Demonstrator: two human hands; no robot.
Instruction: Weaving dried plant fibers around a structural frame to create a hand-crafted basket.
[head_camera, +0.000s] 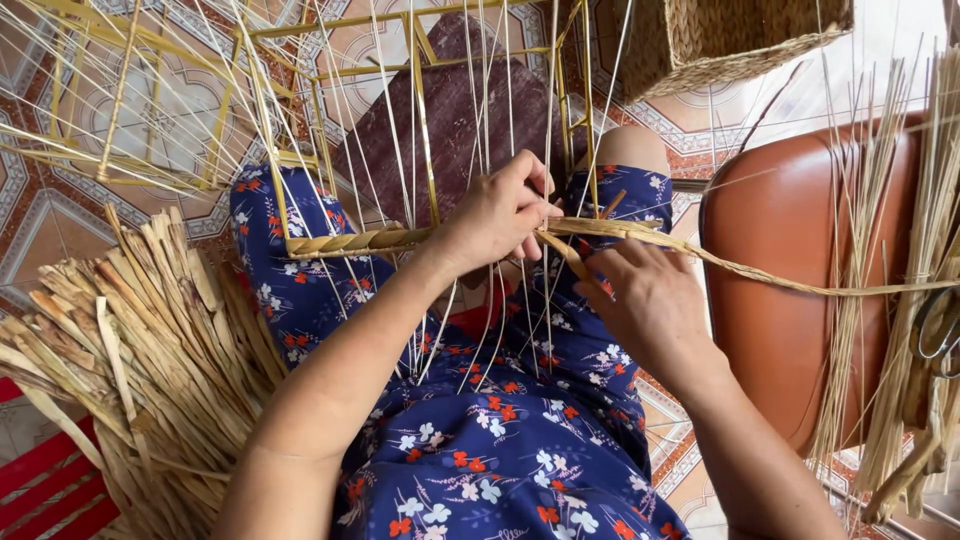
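Both grips closed on a twisted straw strand (700, 258) at a yellow wire frame (420, 120).
Left hand (495, 215) pinches the woven band (350, 241); right hand (650, 300) holds the strand just beside it, above the lap.

Woven basket (740, 35) at one o'clock cut off by top edge. Scissors (940, 325) at three o'clock half lost past right edge. Left hand (497, 215) fingertips hidden behind twisted straw strand (700, 255). Dried-leaf bundle (130, 350) at eight o'clock clipped by bottom edge.
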